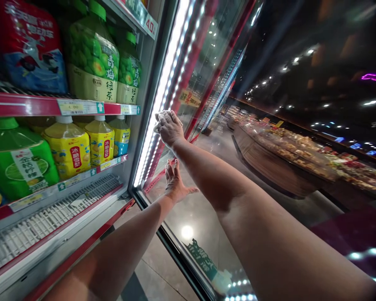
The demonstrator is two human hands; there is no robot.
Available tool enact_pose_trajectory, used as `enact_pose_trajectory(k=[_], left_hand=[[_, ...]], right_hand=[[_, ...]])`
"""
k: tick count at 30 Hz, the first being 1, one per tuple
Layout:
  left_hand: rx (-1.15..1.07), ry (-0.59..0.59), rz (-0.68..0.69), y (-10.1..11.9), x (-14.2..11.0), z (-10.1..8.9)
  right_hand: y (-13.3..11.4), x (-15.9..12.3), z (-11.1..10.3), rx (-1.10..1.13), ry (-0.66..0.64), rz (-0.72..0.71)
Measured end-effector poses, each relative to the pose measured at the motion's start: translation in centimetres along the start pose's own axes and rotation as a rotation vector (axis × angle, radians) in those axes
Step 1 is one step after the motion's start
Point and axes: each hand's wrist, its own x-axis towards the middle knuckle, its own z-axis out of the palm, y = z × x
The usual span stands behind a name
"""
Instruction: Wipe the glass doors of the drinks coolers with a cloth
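My right hand (171,127) presses a pale, crumpled cloth (157,121) against the inside of the glass door (200,228), close to a bright LED strip (163,90). Its fingers are bent over the cloth, which shows at their edges. Lower down, my left hand (176,184) is open, with the thumb stretched out to the right and the fingers pointing up. It holds nothing and seems to rest on the glass, though the contact itself is hard to make out. Both forearms stretch forward from the bottom of the view.
To the left, a refrigerated cabinet holds green tea bottles (95,62), yellow drink bottles (69,146) and a large green bottle (25,163). A wire rack (50,225) lies below them. Past the glass, a long store display (278,154) stands on the right. The door's dark bottom edge (172,244) runs diagonally.
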Motion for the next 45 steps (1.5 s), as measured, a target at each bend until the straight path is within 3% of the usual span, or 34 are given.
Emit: enact_pose_trajectory(k=[7, 12, 17, 19, 22, 27, 32, 37, 42, 45], left_hand=[[0.032, -0.059, -0.051, 0.6, 0.0, -0.5], [0.066, -0.074, -0.045, 0.9, -0.1, -0.8], [0.074, -0.069, -0.028, 0.6, -0.2, -0.7], [0.077, -0.074, -0.032, 0.6, -0.2, -0.7], [0.082, -0.064, -0.050, 0.7, -0.2, -0.7], [0.132, -0.073, -0.066, 1.1, -0.3, -0.9], [0.180, -0.058, -0.063, 1.7, -0.4, -1.3], [0.205, -0.042, -0.046, 1.7, -0.3, -1.1], [0.228, 0.004, -0.048, 1.7, -0.4, -0.9], [0.247, 0.018, -0.031, 2.2, -0.5, -0.9]], right_hand=[[-1.0, -0.5, -2.3, -0.014, -0.144, 0.060], [-0.3, 0.2, -4.1, -0.048, -0.026, 0.166], [0.7, 0.1, -4.9, 0.001, -0.120, 0.098], [1.0, -0.3, -5.6, -0.003, -0.062, 0.121], [1.2, -1.4, -7.0, -0.022, 0.022, 0.173], [1.2, -3.5, -8.7, -0.028, -0.108, 0.100], [1.7, -5.1, -10.0, -0.050, 0.009, 0.161], [1.8, -7.4, -11.1, -0.047, -0.108, 0.099], [2.2, -9.6, -12.0, -0.068, -0.022, 0.127], [2.1, -11.2, -12.4, -0.074, -0.050, 0.102]])
